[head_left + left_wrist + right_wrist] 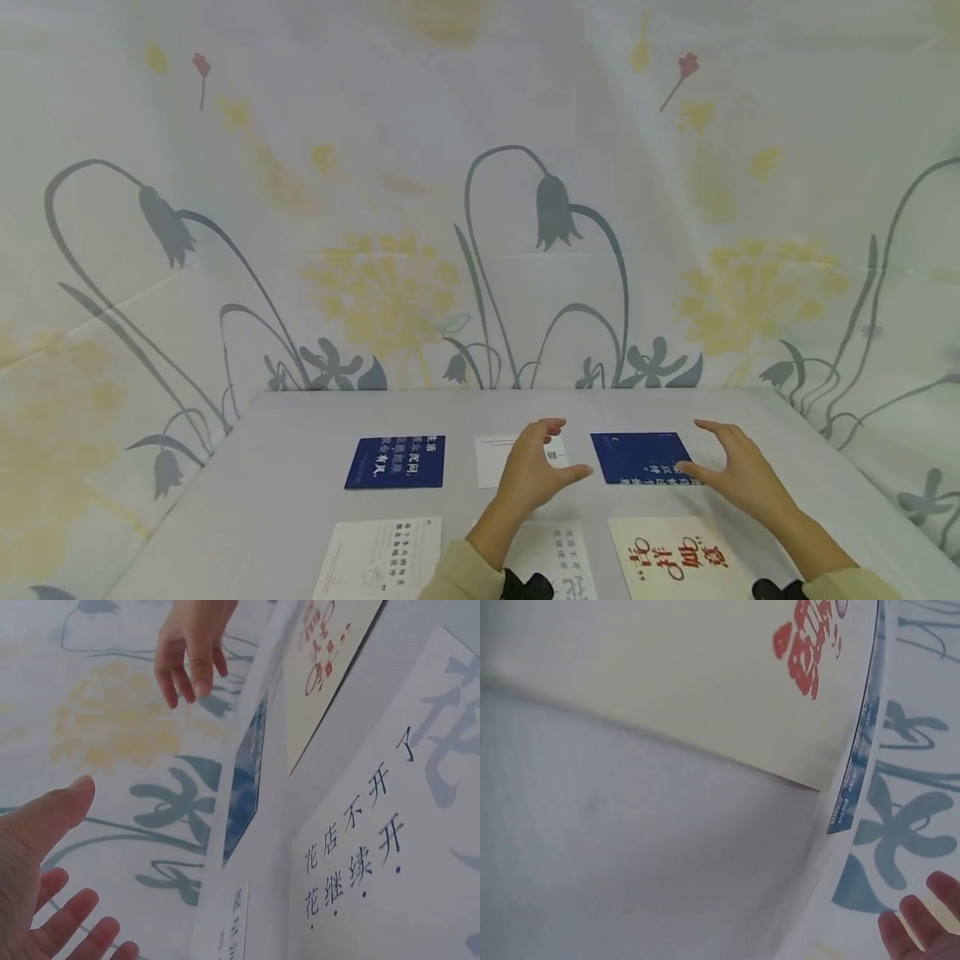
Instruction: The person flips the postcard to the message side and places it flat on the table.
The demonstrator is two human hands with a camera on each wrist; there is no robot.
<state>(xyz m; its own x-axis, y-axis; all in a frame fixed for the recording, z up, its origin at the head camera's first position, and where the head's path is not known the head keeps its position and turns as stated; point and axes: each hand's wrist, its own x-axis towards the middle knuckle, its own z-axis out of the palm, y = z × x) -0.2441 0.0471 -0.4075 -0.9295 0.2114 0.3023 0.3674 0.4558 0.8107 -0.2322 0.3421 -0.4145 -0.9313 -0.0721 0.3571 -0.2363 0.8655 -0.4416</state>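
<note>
Two rows of printed cards lie on the pale table. My left hand [531, 471] is raised over the white card [491, 473] in the back row, its thumb and fingers spread apart around nothing. To the right, my right hand [738, 473] has its thumb and fingers parted the same way, with the thumb overlapping the right blue card [633, 457] in the head view. Below it lies a cream card with red lettering [660, 575]. Under my left forearm is a white card with grey and dark characters [345, 832], partly hidden by the arm in the head view.
At the back left lies another blue card [397, 463] with white characters. In front of it sits a cream card [378, 557] with dark handwriting. A curtain with printed flowers [555, 212] hangs right behind the table [247, 492].
</note>
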